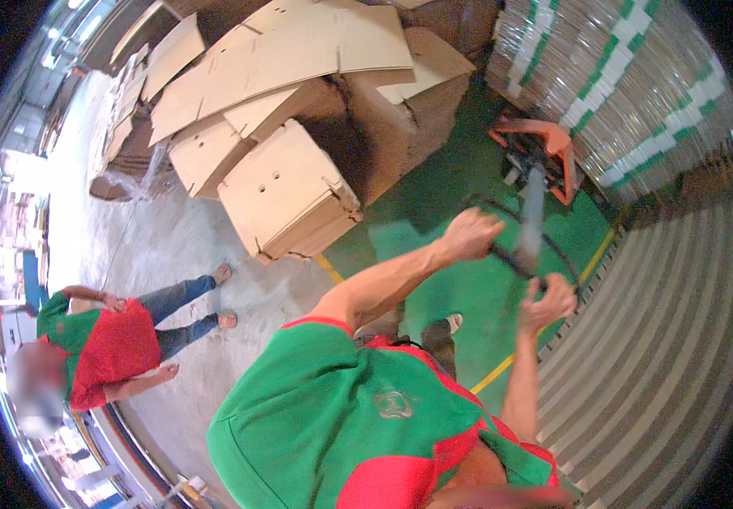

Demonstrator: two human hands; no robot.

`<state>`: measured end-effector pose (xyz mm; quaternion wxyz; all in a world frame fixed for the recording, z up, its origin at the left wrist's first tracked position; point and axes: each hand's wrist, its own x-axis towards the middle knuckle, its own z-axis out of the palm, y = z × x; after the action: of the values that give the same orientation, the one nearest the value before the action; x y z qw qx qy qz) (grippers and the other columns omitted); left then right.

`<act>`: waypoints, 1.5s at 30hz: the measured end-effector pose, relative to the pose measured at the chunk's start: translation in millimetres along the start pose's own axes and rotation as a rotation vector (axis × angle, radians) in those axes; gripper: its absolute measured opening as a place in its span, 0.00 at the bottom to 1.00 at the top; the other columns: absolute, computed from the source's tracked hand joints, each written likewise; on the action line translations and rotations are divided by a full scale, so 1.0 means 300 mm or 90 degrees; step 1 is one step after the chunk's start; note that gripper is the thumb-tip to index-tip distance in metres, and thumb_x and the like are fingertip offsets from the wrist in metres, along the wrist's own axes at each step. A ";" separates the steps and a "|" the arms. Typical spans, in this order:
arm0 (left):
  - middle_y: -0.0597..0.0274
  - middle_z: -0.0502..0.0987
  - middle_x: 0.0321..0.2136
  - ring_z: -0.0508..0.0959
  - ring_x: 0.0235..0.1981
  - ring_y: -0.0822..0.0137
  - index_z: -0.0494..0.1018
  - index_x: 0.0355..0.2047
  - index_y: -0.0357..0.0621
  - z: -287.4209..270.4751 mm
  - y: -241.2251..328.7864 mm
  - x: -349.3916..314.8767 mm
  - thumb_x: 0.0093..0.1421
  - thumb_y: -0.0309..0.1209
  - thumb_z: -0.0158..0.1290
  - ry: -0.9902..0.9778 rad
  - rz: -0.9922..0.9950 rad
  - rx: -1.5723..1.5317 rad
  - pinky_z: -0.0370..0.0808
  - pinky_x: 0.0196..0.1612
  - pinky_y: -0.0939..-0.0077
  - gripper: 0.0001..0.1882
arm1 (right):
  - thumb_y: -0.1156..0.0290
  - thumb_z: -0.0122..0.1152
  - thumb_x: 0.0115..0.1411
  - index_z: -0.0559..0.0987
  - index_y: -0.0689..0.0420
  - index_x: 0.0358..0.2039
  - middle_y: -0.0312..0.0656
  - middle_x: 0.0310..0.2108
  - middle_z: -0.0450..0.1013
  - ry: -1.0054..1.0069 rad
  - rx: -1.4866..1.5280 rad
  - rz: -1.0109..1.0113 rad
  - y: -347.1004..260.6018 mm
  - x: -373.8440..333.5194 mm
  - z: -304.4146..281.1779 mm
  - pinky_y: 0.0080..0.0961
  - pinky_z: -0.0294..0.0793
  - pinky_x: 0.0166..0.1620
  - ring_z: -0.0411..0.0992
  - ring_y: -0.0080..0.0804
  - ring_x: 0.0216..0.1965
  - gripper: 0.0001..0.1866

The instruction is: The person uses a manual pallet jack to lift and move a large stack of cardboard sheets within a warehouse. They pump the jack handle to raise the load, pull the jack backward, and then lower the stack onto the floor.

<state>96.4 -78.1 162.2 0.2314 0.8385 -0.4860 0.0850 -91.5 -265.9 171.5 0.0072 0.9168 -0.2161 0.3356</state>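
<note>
An orange pallet jack (553, 144) stands ahead of me on the green floor, its grey shaft (533, 212) slanting up toward me. At the top of the shaft is a dark looped handle (509, 257). My left hand (472, 234) is closed round the left side of this handle. Closer to me, my right hand (550, 303) has its fingers curled on the handle's near right part. Both arms reach out in front of my green and red shirt. The jack's forks are hidden.
Flattened cardboard boxes (277, 191) lie in large stacks ahead to the left. Behind the jack rises a plastic-wrapped load (629, 93) with green and white bands. A ribbed grey wall (655, 331) runs along my right. Another person (116, 348) in green and red stands at left.
</note>
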 end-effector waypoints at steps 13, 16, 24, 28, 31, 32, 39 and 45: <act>0.51 0.82 0.32 0.82 0.35 0.47 0.79 0.46 0.52 -0.085 -0.056 0.052 0.48 0.29 0.59 -0.207 0.040 -0.072 0.79 0.37 0.53 0.21 | 0.40 0.70 0.46 0.81 0.54 0.36 0.41 0.37 0.76 -0.094 0.140 0.049 -0.005 0.056 -0.093 0.47 0.65 0.50 0.71 0.44 0.43 0.29; 0.51 0.83 0.35 0.83 0.35 0.45 0.78 0.47 0.51 -0.211 -0.039 0.289 0.51 0.31 0.62 -0.052 -0.022 -0.088 0.78 0.39 0.53 0.21 | 0.35 0.65 0.47 0.81 0.54 0.38 0.40 0.38 0.75 0.068 0.173 0.074 -0.042 0.316 -0.081 0.47 0.63 0.52 0.70 0.43 0.45 0.33; 0.52 0.77 0.23 0.78 0.25 0.45 0.74 0.33 0.44 0.142 -0.124 -0.275 0.48 0.34 0.61 -0.075 0.094 0.032 0.71 0.27 0.47 0.13 | 0.38 0.67 0.46 0.78 0.58 0.39 0.44 0.39 0.70 -0.030 0.082 0.092 -0.144 -0.248 -0.014 0.49 0.59 0.59 0.67 0.44 0.49 0.34; 0.46 0.81 0.28 0.82 0.31 0.44 0.78 0.29 0.38 0.292 -0.182 -0.419 0.45 0.41 0.70 -0.515 0.155 0.015 0.79 0.35 0.52 0.20 | 0.38 0.69 0.43 0.79 0.57 0.40 0.45 0.41 0.72 -0.263 0.163 0.054 -0.127 -0.508 0.008 0.49 0.59 0.59 0.67 0.44 0.50 0.36; 0.42 0.80 0.25 0.82 0.30 0.43 0.79 0.27 0.35 0.176 -0.161 -0.203 0.43 0.39 0.70 -0.478 0.217 -0.077 0.77 0.35 0.49 0.20 | 0.36 0.67 0.44 0.79 0.57 0.36 0.44 0.37 0.71 -0.342 0.143 0.086 -0.063 -0.336 -0.001 0.48 0.60 0.56 0.68 0.44 0.45 0.35; 0.42 0.79 0.22 0.80 0.26 0.41 0.79 0.27 0.34 0.099 -0.140 -0.097 0.44 0.37 0.69 -0.475 0.131 -0.208 0.76 0.32 0.49 0.18 | 0.35 0.66 0.44 0.78 0.57 0.35 0.44 0.35 0.70 -0.215 0.117 0.055 -0.039 -0.232 -0.017 0.47 0.61 0.55 0.68 0.44 0.43 0.34; 0.46 0.81 0.29 0.82 0.32 0.46 0.76 0.36 0.45 -0.257 -0.032 0.386 0.50 0.35 0.65 -0.070 0.032 0.006 0.77 0.34 0.50 0.15 | 0.40 0.69 0.46 0.81 0.56 0.40 0.42 0.42 0.75 0.092 0.134 0.062 -0.048 0.382 -0.078 0.50 0.59 0.62 0.68 0.44 0.50 0.32; 0.55 0.76 0.18 0.79 0.20 0.49 0.73 0.27 0.51 0.065 -0.081 -0.201 0.44 0.33 0.60 -0.093 0.058 0.005 0.75 0.26 0.54 0.09 | 0.40 0.68 0.51 0.76 0.57 0.52 0.48 0.53 0.69 -0.170 0.084 0.146 -0.207 -0.207 -0.087 0.59 0.49 0.68 0.61 0.50 0.61 0.38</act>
<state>84.7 -30.3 115.4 0.1879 0.8205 -0.5387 0.0357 -125.0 -181.2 161.5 -0.1198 0.9211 -0.2959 0.2227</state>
